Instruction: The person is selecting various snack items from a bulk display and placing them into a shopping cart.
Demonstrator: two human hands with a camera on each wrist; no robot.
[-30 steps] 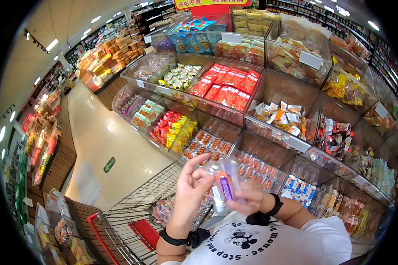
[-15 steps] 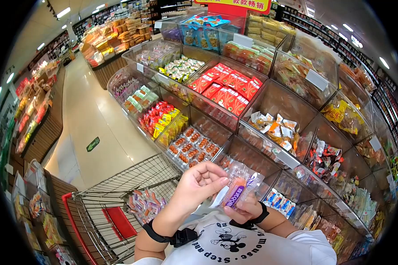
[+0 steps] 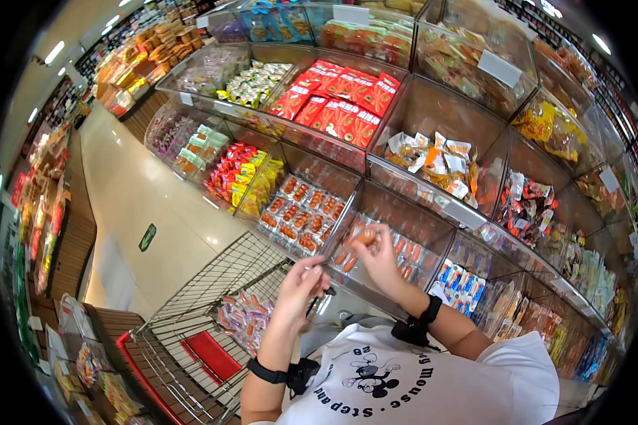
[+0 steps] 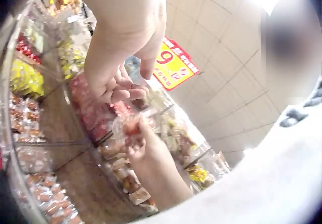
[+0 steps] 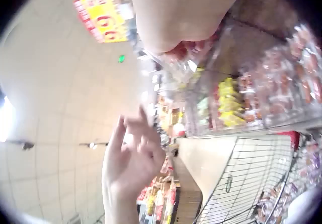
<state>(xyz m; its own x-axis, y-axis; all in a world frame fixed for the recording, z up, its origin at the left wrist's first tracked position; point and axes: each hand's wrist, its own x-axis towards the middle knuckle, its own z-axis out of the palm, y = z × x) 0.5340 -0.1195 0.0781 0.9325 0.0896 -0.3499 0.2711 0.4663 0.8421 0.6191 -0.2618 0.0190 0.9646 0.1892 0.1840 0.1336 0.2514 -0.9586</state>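
Note:
My right hand (image 3: 381, 263) grips a clear-wrapped sausage packet (image 3: 364, 238) over the front bin of sausages. In the left wrist view, the fingers of the right hand (image 4: 151, 156) pinch that packet (image 4: 132, 127), with reddish-orange content showing through the film. Apart from it, to the left, my left hand (image 3: 301, 285) hovers with loosely bent fingers and nothing in them. The right wrist view shows the left hand (image 5: 135, 158) spread and slightly blurred. Below the hands lies the bin's row of wrapped sausages (image 3: 408, 256).
A wire shopping cart (image 3: 184, 312) with a red panel stands at the left, wrapped sausages (image 3: 244, 320) inside. Stepped clear bins hold red packets (image 3: 340, 103), orange-and-white snacks (image 3: 436, 159) and blue-white packs (image 3: 457, 283). An aisle floor (image 3: 131, 184) runs to the left.
Both hands were at a purple-labelled sausage packet. Now the left hand has come off it and moved left, while the right hand has moved forward over the bin with a packet.

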